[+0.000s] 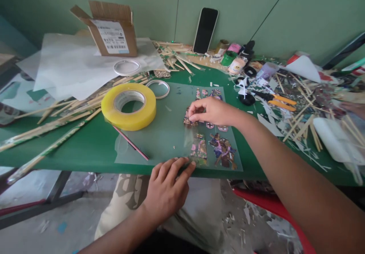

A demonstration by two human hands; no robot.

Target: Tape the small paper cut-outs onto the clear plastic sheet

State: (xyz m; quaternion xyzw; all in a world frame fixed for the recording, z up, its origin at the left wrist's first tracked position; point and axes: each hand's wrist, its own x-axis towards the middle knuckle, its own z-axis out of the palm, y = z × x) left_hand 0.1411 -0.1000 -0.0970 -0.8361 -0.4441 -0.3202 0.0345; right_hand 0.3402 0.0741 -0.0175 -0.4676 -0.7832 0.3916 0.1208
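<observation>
As seen from the head view, found a clear strip (189,142) stretched over a clear sheet (159,140) on the green table (94,143), running from the near table edge toward the middle of the sheet.

Noted right hand (212,111) with thumb and forefinger pinched on the far end of the strip, holding it just above one cut-out. Noted left hand (168,187) palm down, fingers extended and close together, fingertips (190,165) pressing the near end of the strip at the table edge.

Progress, by judgement only: counted several coloured cut-outs (222,151) already laid out on the sheet, some under the strip, most just right of it. Judged the strip partly laid, pinned at the near end, raised at the far end, wrinkled between. Cannot tell whether any cut-outs are already covered. Judged outstanding: far end not yet down, strip not yet smoothed, cut-outs to the right apparently bare.

Recorded nearby: yellow tape roll (129,105) resting on the sheet's far left corner; pink stick (131,143) lying across its left part; white ring (159,88) just beyond; bamboo sticks (57,121) to the left; cardboard box (111,27) and phone (205,29) at the wall; orange-handled tool (281,102) to the right among scraps.
</observation>
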